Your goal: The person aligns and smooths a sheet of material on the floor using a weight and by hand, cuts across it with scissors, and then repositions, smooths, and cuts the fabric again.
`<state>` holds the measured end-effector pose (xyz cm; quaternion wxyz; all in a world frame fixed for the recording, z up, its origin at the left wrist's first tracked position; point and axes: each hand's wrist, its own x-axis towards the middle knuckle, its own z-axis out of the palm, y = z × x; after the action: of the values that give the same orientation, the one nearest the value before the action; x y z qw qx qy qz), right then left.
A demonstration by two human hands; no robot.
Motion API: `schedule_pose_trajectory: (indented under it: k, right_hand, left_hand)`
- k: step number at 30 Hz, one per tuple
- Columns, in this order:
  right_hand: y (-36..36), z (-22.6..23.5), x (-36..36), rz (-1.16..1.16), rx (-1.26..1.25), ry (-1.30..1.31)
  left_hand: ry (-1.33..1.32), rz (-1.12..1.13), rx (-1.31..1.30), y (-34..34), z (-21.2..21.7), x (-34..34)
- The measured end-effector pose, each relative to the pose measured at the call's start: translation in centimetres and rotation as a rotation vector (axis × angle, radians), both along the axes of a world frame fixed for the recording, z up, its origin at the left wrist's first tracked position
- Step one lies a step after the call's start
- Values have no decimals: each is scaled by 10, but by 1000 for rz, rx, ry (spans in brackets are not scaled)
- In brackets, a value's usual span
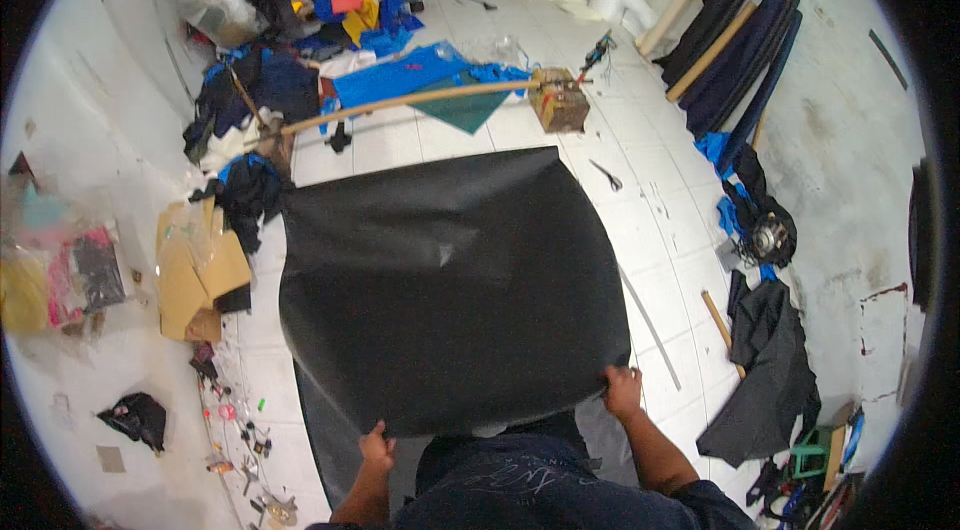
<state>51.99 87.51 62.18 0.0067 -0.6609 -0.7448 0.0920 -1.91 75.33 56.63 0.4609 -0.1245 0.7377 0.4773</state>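
Note:
A large sheet of black fabric or similar material [450,300] spreads over the white tiled floor in front of me, its near edge lifted and bowed toward my body. My left hand [377,447] is closed on the near left part of that edge. At the near right corner my right hand [622,391] grips the same sheet, fingers folded over the edge. Beneath it, a second dark layer [325,450] shows at the lower left and around my legs; whether it joins the upper sheet I cannot tell.
Scissors [606,175] and a long thin ruler-like strip [650,325] lie right of the sheet. Beyond it, a wooden pole [400,107] reaches a block [560,100]. Fabric rolls [725,40] lean on the right wall. Cardboard pieces [200,265] and scrap piles [260,95] line the left.

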Motion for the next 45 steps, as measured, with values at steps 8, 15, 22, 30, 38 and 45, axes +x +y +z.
schedule_pose_trajectory:
  k: [8,15,22,30,38,45]
  right_hand:
    - [-6,-6,-12,-509,-366,-195]
    - [-88,-3,-12,-584,-523,-313]
    - [-175,-41,12,-138,-552,19]
    - [-306,-66,68,-32,-688,387]
    - [-531,-95,212,-63,-975,67]
    - [-633,-46,213,-253,-901,333]
  left_hand:
    - [-276,-461,-7,-92,-52,16]
    - [-27,-984,-385,-227,-41,-2]
    - [-238,-523,-417,-375,-49,34]
    - [161,-683,-153,-390,1,182]
    - [750,-1007,-236,-485,65,281]
    - [529,-1135,-157,-508,62,276]
